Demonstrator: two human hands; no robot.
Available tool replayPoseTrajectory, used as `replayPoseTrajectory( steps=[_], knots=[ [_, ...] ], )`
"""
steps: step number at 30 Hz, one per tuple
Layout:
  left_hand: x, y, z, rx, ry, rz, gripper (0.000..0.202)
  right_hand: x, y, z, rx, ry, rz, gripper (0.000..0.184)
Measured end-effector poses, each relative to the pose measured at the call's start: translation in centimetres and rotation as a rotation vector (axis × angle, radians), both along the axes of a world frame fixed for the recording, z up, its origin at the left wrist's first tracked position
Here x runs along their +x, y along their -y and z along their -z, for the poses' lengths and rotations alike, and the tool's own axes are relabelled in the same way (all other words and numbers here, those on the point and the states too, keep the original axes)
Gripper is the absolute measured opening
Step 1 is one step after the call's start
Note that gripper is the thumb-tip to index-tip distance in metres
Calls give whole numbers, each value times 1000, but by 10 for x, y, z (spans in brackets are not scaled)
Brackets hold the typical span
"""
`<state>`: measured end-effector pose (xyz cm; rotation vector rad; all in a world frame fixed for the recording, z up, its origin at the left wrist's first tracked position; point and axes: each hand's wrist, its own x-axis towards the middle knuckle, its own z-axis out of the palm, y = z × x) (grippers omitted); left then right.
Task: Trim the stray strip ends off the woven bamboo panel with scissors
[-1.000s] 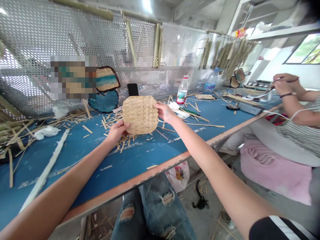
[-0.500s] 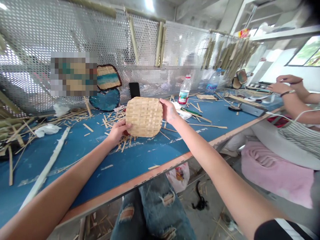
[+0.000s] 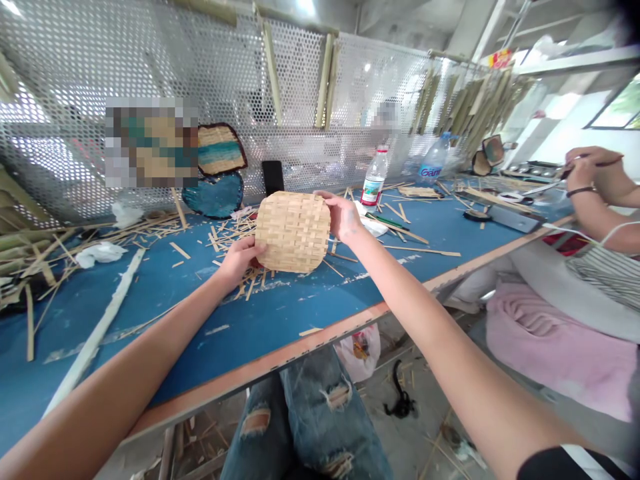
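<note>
A woven bamboo panel, pale tan with rounded corners, is held up over the blue table, its broad face toward me. My left hand grips its lower left edge, thumb on the front and the other fingers behind. At the upper right corner, my right hand is closed on the rim, with fingers along the top edge. Loose bamboo strips lie scattered behind and below the panel.
A red-capped bottle and a larger water bottle stand behind. A black phone leans on the perforated screen beside finished woven pieces. A white strip lies at left. Another person's hands work at far right.
The view has shifted slightly, so most things sit a little further right. Both hands keep their hold on the panel. The other person's hands have moved closer together.
</note>
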<state>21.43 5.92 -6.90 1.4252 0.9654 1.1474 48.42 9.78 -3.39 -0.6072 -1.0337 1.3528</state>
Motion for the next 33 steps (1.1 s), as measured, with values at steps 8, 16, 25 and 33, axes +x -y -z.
replayPoseTrajectory(
  steps=[8,16,25,33],
  knots=[
    [-5,-8,6,-20,30,-1,33,6,4,-2,20,30,-15,22],
    [-8,-11,9,-56,95,24,40,14,6,-3,80,121,-123,22],
    [-9,-12,10,-87,87,19,36,19,-2,2,144,169,-134,19],
    [-4,-7,5,-128,123,33,41,21,3,-1,115,153,-151,34]
  ],
)
